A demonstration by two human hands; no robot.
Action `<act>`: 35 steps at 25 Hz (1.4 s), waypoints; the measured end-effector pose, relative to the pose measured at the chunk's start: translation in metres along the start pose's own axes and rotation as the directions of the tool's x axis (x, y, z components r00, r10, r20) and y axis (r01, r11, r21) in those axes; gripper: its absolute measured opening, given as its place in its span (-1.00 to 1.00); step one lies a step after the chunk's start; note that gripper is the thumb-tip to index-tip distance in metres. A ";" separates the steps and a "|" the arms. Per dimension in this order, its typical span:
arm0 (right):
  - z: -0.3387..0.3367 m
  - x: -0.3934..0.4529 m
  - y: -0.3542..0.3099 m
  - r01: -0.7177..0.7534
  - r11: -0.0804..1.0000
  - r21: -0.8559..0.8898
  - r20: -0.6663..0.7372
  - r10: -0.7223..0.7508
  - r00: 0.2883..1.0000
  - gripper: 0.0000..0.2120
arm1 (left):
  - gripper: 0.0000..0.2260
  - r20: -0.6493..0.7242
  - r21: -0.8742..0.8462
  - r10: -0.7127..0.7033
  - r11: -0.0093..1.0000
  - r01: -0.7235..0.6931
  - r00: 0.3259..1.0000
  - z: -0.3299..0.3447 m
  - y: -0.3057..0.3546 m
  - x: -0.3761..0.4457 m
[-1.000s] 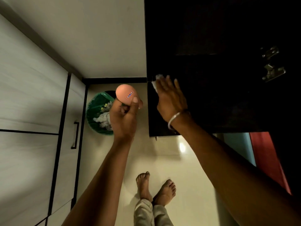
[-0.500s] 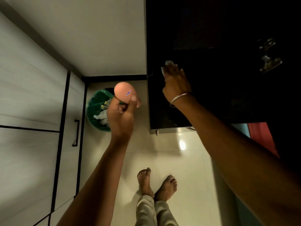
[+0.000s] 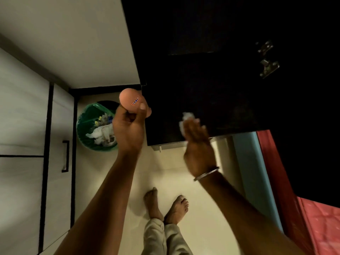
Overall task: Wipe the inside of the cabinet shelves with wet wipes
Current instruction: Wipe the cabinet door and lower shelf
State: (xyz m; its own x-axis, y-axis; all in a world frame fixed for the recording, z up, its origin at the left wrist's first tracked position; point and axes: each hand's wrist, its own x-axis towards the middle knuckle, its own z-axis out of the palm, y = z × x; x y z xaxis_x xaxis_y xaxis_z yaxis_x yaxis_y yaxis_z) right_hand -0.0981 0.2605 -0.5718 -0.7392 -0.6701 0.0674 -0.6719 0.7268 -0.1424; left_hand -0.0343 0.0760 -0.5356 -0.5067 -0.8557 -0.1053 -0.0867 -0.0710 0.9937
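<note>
A dark cabinet shelf (image 3: 217, 100) fills the upper right. My right hand (image 3: 197, 150) lies near its front edge with straight fingers pressing a white wet wipe (image 3: 184, 120) onto the dark surface; only the wipe's crumpled top shows past my fingertips. My left hand (image 3: 128, 129) is raised left of the shelf and grips a rounded orange object (image 3: 131, 102) with a small label. A metal bangle sits on my right wrist.
A green-lined bin (image 3: 95, 127) with crumpled white waste stands on the floor at the left. Pale wardrobe doors with a black handle (image 3: 65, 156) line the left side. Metal hinges (image 3: 266, 59) show in the dark upper right. A red cloth (image 3: 316, 218) lies at the lower right.
My right hand has slid the wipe from deep on the shelf back towards its front edge. My left hand keeps its hold on the orange object; the camera view has shifted.
</note>
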 end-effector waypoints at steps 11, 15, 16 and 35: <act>-0.048 0.074 0.137 -0.378 0.923 -0.067 -0.092 0.372 0.924 -0.64 | -0.56 0.225 0.138 0.087 0.983 -0.120 0.970 0.082 -0.016 -0.013; -0.045 0.018 0.126 -0.347 0.934 0.089 0.074 0.341 0.937 -0.63 | -0.53 0.259 0.100 0.086 0.988 -0.116 0.962 0.094 -0.016 -0.018; -0.047 0.015 0.131 -0.296 0.955 -0.021 0.135 0.296 0.946 -0.62 | -0.53 0.268 0.100 0.078 0.989 -0.108 0.960 0.097 -0.016 -0.018; -0.059 0.151 0.135 -0.244 0.911 -0.331 0.178 0.315 0.932 -0.66 | -0.52 0.340 0.024 0.096 0.994 -0.110 0.936 0.116 -0.013 -0.016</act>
State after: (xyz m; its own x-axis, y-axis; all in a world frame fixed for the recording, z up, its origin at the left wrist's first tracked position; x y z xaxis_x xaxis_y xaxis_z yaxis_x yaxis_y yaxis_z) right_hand -0.3032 0.2669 -0.5224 -0.8924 -0.4228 -0.1578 -0.4470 0.8760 0.1810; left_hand -0.1250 0.1502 -0.5508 -0.7739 -0.6331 -0.0166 -0.0508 0.0359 0.9981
